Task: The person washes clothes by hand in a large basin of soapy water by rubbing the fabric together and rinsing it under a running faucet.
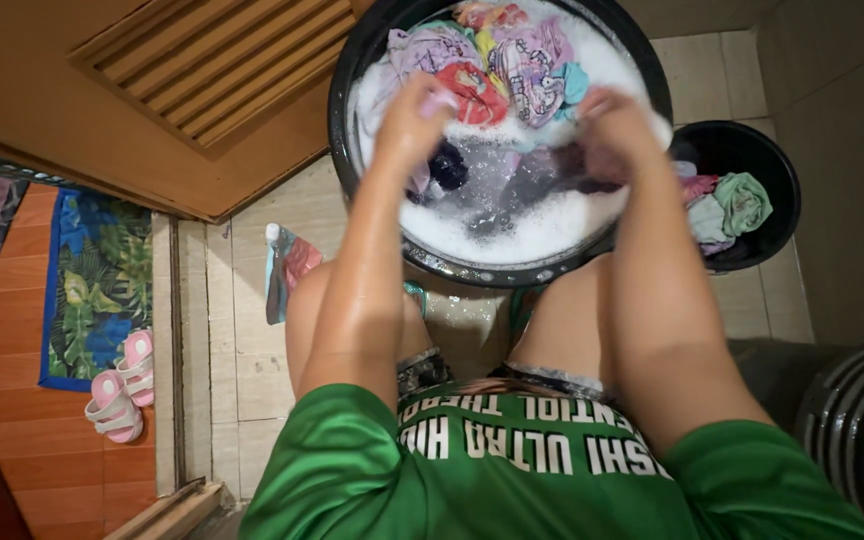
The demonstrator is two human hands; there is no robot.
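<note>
Your left hand and right hand are both down in the black basin, at about ten and two o'clock of the suds. Each is closed into a fist on the same dark garment, which stretches between them at the basin's middle, half sunk in foam. Holding it with one fist on each side lets you rub the cloth against itself, I judge.

The rest of the wash, a heap of pink, red and lilac clothes, lies pushed to twelve o'clock, probably to keep the near water free for your hands. The basin stands on the tiled floor between your knees, close enough to reach without leaning.

At three o'clock, touching the basin, a smaller black bucket holds wrung pieces, a green one on top. At eight o'clock a soap pouch lies on the tiles, and farther left pink sandals sit beside a leafy mat.
</note>
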